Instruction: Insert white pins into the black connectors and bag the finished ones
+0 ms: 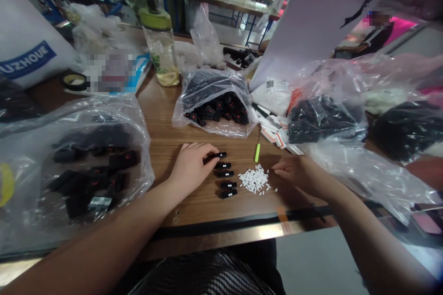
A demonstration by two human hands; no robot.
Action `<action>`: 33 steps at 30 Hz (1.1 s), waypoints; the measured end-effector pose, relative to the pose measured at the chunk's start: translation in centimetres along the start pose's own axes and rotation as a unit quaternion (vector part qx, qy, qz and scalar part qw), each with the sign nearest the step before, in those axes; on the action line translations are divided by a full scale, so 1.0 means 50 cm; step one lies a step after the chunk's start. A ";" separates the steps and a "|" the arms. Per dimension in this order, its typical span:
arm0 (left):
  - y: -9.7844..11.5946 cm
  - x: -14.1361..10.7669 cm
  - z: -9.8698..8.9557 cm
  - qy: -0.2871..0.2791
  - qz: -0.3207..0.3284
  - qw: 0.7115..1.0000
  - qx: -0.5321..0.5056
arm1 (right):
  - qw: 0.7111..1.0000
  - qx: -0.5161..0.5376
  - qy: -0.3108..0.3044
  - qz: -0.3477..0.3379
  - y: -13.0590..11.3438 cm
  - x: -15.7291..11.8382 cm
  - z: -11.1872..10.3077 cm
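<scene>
My left hand [192,165] pinches the left end of a small black connector [220,155], the farthest one in a short column. Below it, several similar black connectors [226,174] lie in a row toward me, with white dots on their near sides. Right of the column spreads a loose pile of tiny white plugs [254,179]. My right hand [294,173] hovers just right of that pile, thumb and fingers drawn together; whether something tiny is between them is hidden. Beyond the pile lies a thin tool with a yellow-green handle [257,152].
An open clear bag of black connectors [218,106] lies behind, another large bag [138,143] at left. White orange-striped packets [273,131] and a bag of black parts [325,117] are at right. A green-lidded bottle [159,48] and black tape roll [74,81] stand farther back. A person [375,37] is far right.
</scene>
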State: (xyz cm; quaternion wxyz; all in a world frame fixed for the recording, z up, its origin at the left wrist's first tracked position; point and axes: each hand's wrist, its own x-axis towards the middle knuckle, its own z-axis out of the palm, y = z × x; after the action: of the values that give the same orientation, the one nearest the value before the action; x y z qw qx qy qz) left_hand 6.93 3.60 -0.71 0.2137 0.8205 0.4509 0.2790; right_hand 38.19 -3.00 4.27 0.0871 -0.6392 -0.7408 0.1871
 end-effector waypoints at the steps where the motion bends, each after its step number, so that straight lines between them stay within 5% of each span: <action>1: 0.000 0.000 0.000 0.000 0.000 1.000 0.000 | 1.000 -0.008 -0.019 -0.007 0.003 0.000 0.001; 14: 0.001 0.001 0.000 0.000 0.003 1.000 -0.004 | 0.995 -0.040 0.000 0.090 -0.008 -0.015 0.016; 19: 0.000 0.000 0.001 -0.002 -0.002 1.000 -0.010 | 0.993 0.108 0.038 -0.021 -0.102 0.041 0.021; 24: 0.002 0.000 -0.001 0.002 0.003 1.000 -0.017 | 0.986 0.051 0.025 -0.156 -0.206 0.125 0.051; 33: 0.004 0.001 0.000 0.004 0.005 1.000 -0.004 | 0.978 -0.083 -0.010 -0.193 -0.226 0.175 0.066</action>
State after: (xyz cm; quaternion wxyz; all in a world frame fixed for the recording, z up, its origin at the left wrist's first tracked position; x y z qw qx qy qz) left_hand 7.06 3.55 -0.59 0.2141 0.8208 0.4463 0.2851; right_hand 25.17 3.74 4.67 0.0607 -0.4874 -0.8639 0.1113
